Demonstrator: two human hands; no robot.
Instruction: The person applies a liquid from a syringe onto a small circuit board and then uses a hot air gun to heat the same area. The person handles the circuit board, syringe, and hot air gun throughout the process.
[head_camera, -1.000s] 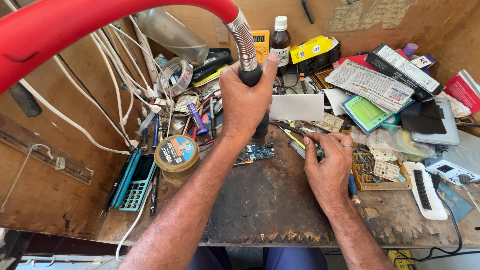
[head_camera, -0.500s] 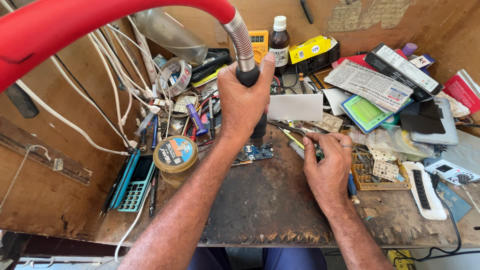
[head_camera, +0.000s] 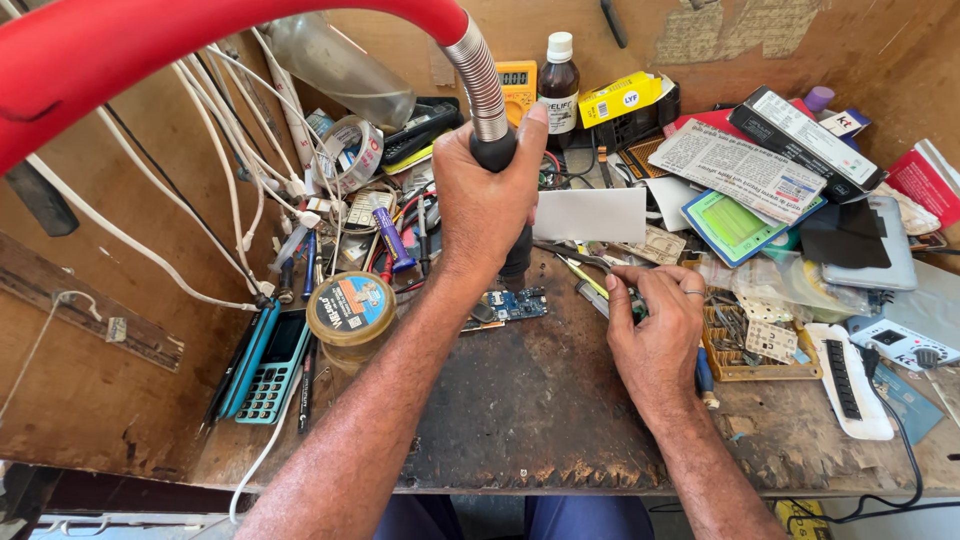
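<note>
Your left hand (head_camera: 485, 200) is clenched around the black handle (head_camera: 505, 205) of a tool on a ribbed metal hose (head_camera: 480, 75), held upright over the middle of the desk (head_camera: 520, 400), nozzle end down beside a small blue circuit board (head_camera: 515, 303). Your right hand (head_camera: 655, 330) rests on the desk just right of that board, fingertips (head_camera: 618, 292) pinched on something small and dark; what it is, you cannot tell. A round tin (head_camera: 350, 310) stands near the left edge, a calculator (head_camera: 270, 365) beside it, and a dark bottle (head_camera: 558, 80) at the back.
</note>
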